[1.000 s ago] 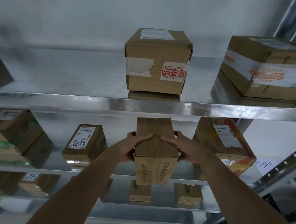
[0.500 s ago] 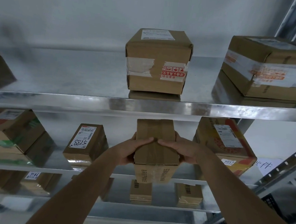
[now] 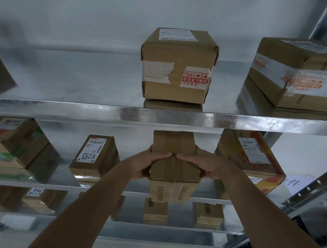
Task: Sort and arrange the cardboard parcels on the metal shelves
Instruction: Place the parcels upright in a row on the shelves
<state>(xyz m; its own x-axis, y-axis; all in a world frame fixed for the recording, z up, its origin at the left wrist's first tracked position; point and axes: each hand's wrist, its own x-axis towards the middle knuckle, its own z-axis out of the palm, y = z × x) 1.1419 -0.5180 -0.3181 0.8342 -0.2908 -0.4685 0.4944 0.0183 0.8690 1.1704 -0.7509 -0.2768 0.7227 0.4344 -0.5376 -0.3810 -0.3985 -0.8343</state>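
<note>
A long taped brown parcel (image 3: 173, 168) hangs in front of the middle metal shelf (image 3: 132, 193), its far end up under the top shelf's lip. My left hand (image 3: 147, 165) grips its left side and my right hand (image 3: 202, 166) grips its right side, thumbs nearly meeting on top. A parcel marked 5788 (image 3: 94, 156) sits left of it on the middle shelf, and an orange printed parcel marked 5917 (image 3: 251, 160) sits to the right. On the top shelf (image 3: 159, 116) stands a cube-shaped parcel (image 3: 178, 65).
A big taped parcel (image 3: 298, 74) fills the top shelf's right end. Green-printed boxes (image 3: 12, 146) stand at the middle shelf's left. Small parcels (image 3: 155, 210) lie on the lower shelf (image 3: 172, 227). A perforated upright (image 3: 310, 188) slants at the right.
The held parcel has risen a little and its far end has tipped up toward the top shelf. My thumbs have slid closer together on its top.
</note>
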